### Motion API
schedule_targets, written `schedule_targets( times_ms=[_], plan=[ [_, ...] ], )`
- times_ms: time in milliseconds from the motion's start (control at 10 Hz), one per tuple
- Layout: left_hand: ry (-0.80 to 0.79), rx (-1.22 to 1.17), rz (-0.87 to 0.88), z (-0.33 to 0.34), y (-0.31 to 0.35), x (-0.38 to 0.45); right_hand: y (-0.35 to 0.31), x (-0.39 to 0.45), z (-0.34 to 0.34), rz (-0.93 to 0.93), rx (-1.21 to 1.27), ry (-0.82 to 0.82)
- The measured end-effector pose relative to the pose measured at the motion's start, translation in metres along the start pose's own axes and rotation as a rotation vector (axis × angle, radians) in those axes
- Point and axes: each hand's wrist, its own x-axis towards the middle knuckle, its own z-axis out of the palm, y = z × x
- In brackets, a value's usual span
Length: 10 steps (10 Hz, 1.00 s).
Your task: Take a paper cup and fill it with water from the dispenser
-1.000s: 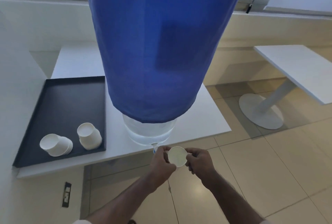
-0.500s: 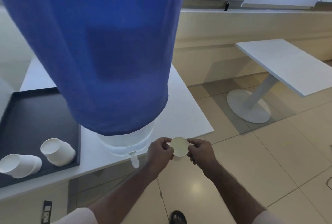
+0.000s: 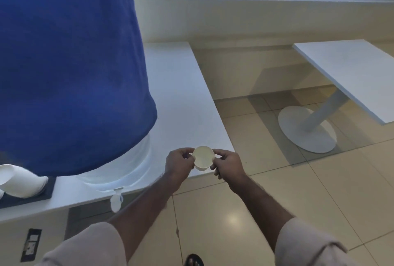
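I am pinching the cup (image 3: 203, 157) between both hands (image 3: 180, 163) (image 3: 228, 164), right of the tap (image 3: 116, 199). I should be bringing it level under the spout, one hand freed for the lever.

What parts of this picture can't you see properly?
All in the head view:
- Water bottle: mostly hidden under the blue cover, so its water level can't be told.
- Spare cups: cut off by the left edge; their count is unclear.
- Tap: blurred, so on or off is unclear.
- Paper cup: whether it holds water is unclear; left hand and right hand cover its sides.
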Motion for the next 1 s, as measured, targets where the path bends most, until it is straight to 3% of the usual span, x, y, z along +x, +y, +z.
schedule_targets(
  times_ms=[700,900,1000],
  plan=[
    [0.133,0.005,-0.089,0.023,-0.028,0.025,0.020,0.042,0.009,0.131,0.040,-0.054],
    [0.171,0.179,0.038,-0.002,-0.033,-0.006,0.017,0.014,0.009,0.009,-0.114,0.200],
    [0.236,0.270,0.179,-0.017,-0.031,-0.029,0.006,-0.017,0.015,-0.082,-0.184,0.229]
  ],
)
